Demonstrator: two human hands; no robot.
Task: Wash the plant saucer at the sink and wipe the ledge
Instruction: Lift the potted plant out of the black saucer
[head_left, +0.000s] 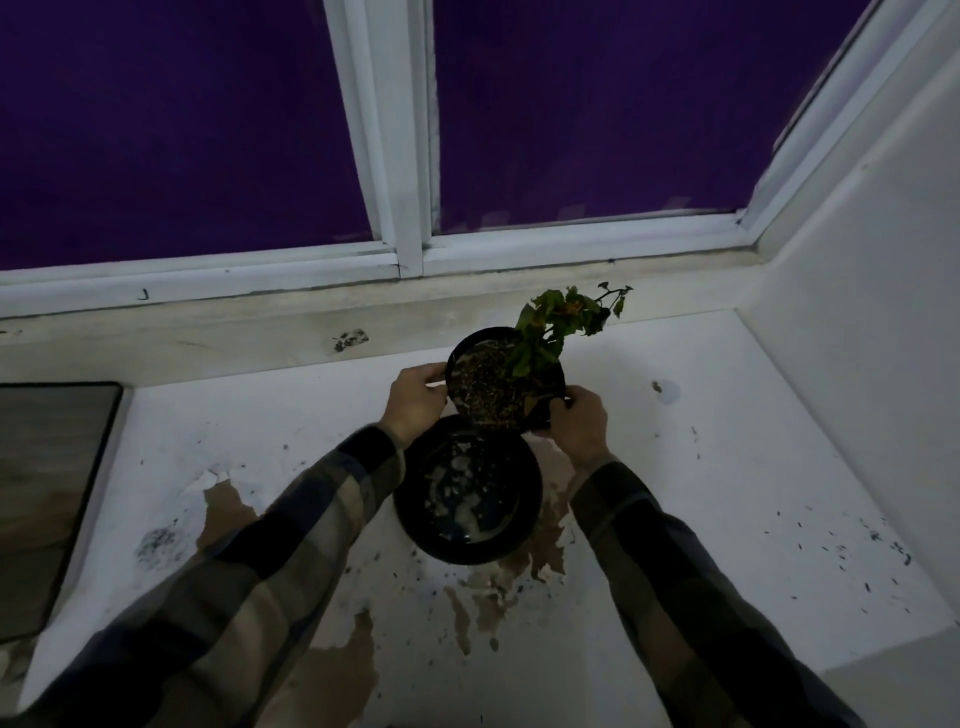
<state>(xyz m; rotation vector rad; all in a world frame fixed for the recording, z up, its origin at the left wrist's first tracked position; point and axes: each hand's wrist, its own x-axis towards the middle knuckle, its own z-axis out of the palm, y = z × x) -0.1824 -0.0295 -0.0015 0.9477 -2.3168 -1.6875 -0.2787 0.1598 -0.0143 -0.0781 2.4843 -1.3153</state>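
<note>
Your L hand (415, 397) and R hand (579, 426) both grip the round black pot (555, 387), one on each side. Fingers curl round its rim, thumbs on the near edge. The pot is tipped toward you, so you see coarse, crumbly soil (485, 389) w/ pale flecks. A limp plant (558, 314) w/ drooping green leaves leans off to the right.

The saucer (467, 556) sits on the ledge (727, 467), just under and in front of the pot, between your wrists. It's a shallow black disc w/ a raised rim, and its inside is glossy w/ whitish crusty patches and grit. The pot's near edge overlaps the saucer's far rim in view; can't tell if they touch.

The ledge is matte white paint, peeled in ragged tan patches (231, 512) around the saucer and peppered w/ dark specks. Both plaid sleeves (291, 545) look like soft woven fabric. A flat dark board (47, 493) w/ rounded corner lies at far left. A white window frame (402, 182) w/ purple panes stands behind.
</note>
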